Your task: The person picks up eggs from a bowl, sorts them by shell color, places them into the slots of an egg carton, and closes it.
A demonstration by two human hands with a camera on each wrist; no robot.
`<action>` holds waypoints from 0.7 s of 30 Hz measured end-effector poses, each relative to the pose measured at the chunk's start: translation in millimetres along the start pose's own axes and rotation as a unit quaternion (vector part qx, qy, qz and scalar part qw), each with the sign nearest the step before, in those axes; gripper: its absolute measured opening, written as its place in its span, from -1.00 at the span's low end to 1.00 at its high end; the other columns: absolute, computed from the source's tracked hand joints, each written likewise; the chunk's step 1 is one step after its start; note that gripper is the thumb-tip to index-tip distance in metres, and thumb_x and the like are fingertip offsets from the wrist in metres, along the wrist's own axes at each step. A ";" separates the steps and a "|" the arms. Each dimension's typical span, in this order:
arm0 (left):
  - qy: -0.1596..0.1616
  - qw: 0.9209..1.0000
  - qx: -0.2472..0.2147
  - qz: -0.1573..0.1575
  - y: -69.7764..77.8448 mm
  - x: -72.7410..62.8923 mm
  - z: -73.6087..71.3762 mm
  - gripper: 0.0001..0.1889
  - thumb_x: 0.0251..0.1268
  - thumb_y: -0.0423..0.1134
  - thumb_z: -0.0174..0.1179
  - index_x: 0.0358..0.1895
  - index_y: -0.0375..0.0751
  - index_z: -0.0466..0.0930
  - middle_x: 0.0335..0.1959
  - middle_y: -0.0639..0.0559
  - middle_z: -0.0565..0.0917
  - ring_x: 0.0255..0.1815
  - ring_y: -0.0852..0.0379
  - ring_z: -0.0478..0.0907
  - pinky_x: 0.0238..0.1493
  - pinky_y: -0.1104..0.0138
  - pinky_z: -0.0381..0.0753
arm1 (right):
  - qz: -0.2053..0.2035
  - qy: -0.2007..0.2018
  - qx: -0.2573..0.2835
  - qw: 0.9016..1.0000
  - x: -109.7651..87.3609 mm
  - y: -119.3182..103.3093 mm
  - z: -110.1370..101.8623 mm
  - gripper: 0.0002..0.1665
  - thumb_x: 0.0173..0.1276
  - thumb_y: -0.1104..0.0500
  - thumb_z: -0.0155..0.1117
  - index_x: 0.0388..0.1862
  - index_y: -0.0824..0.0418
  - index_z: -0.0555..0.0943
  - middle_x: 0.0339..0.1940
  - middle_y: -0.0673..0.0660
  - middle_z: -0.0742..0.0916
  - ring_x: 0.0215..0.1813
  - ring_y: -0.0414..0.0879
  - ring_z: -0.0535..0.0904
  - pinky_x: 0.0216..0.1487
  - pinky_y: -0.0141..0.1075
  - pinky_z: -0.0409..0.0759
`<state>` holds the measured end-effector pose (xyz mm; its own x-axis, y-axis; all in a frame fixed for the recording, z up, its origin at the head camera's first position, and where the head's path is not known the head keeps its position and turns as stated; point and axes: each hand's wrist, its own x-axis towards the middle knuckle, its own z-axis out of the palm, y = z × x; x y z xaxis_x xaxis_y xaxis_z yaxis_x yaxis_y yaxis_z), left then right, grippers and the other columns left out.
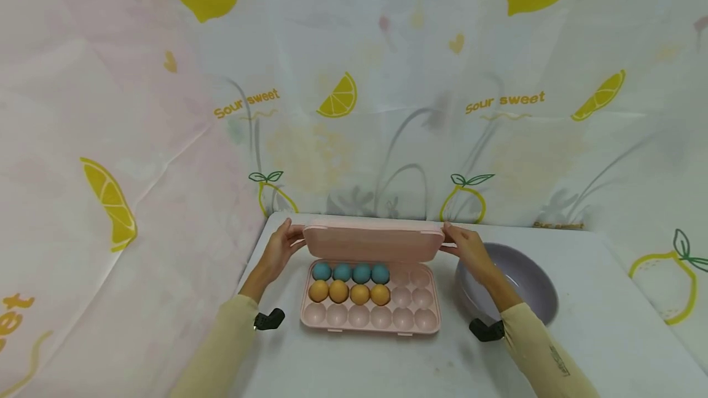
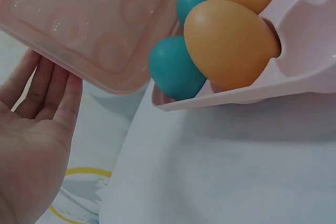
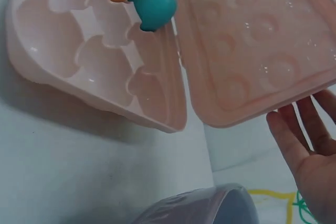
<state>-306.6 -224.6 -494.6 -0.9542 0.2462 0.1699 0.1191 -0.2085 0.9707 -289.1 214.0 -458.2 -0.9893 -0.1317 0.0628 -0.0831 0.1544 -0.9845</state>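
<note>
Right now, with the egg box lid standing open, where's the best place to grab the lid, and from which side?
Take the lid by its two short ends, one hand from each side. It stands nearly upright behind the tray, long and thin, so both ends are free. The left hand and right hand are already at those ends, fingers straight. Coming from the front would likely mean reaching over the eggs.

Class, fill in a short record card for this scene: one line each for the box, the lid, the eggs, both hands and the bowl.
box: pink egg tray, on the white table
lid: pink lid, raised at the back
eggs: four blue eggs in the back row, four orange eggs in the middle row, front row bare
left hand: fingers straight, at the lid's left end
right hand: fingers straight, at the lid's right end
bowl: grey bowl, right of the tray
</note>
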 end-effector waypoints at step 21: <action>-0.073 0.917 0.377 0.103 1.6 -46.9 14.7 -0.77 0.35 -0.09 0.24 0.00 -0.02 0.68 -0.05 0.21 0.65 0.09 0.16 0.55 0.21 0.14 0.49 | -0.306 -0.048 -0.296 0.903 -56.4 11.7 26.6 -0.89 0.21 0.10 0.46 -0.27 -0.01 0.73 -0.27 -0.16 0.72 -0.19 -0.25 0.63 -0.16 -0.26 0.62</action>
<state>-257.6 -222.6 -498.5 -0.8494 0.4114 0.3306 0.5019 0.4362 0.7469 -231.1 197.2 -477.6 -0.7237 -0.4498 0.5234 -0.6888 0.5177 -0.5075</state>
